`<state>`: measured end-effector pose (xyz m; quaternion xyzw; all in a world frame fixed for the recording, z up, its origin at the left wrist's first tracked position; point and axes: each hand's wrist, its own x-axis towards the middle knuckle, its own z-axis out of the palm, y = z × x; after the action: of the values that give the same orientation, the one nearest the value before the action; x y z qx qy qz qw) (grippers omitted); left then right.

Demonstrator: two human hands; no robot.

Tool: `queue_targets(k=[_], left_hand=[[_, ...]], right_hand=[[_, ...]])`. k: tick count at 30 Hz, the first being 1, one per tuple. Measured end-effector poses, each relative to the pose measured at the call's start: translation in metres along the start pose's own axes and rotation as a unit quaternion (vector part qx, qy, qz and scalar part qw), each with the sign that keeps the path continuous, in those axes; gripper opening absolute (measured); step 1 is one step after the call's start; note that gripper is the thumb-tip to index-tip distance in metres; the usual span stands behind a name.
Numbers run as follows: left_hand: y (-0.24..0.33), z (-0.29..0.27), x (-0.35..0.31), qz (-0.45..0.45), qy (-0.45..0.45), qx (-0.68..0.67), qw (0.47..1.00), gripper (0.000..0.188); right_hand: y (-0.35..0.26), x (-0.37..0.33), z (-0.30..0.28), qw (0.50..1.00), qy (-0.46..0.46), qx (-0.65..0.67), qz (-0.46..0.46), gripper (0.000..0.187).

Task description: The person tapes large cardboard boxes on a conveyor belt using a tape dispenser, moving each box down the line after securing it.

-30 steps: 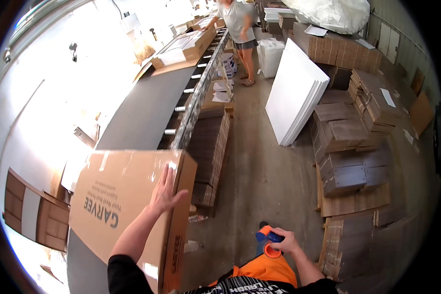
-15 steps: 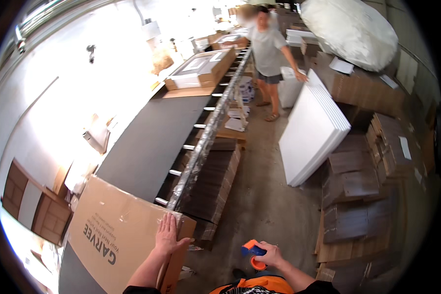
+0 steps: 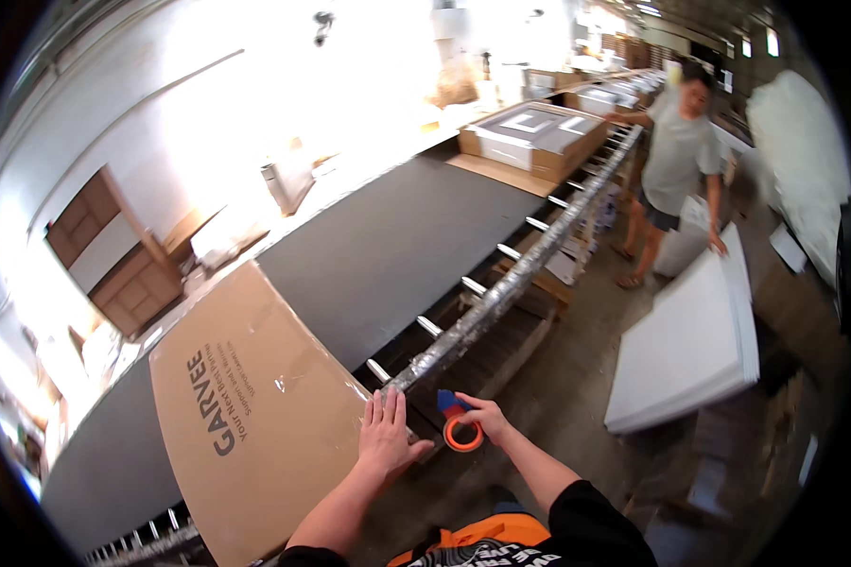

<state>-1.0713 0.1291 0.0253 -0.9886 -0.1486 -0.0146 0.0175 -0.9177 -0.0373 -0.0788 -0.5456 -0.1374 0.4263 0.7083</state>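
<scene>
Near wall point(image 3: 180, 132), carton point(image 3: 284, 444) on grey conveyor point(image 3: 397, 246)

Brown carton point(image 3: 279, 435), orange-and-blue tape dispenser point(image 3: 451, 409), dark grey belt point(image 3: 402, 250).

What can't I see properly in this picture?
In the head view:
Inside of the cardboard box: hidden by its own sides.
Grip of the blue-and-orange tool: covered by the right hand.
Number of white panels: edges blurred.
Details on the wall: washed out by glare.
</scene>
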Motion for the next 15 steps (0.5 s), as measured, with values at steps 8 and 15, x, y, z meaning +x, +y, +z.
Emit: queue_targets(k=[8,15], left_hand=[[-0.015,0.004,-0.007,0.002,0.007,-0.060,0.998,0.114],[-0.021,0.012,-0.018,0.076,0.050,0.021,0.996,0.054]], right_hand=[[-0.042,0.154,0.055,0.939,-0.313,-0.126,0.071,0.057],[0.007,0.018,-0.001,0.824,-0.486,-0.290,-0.016,0.046]])
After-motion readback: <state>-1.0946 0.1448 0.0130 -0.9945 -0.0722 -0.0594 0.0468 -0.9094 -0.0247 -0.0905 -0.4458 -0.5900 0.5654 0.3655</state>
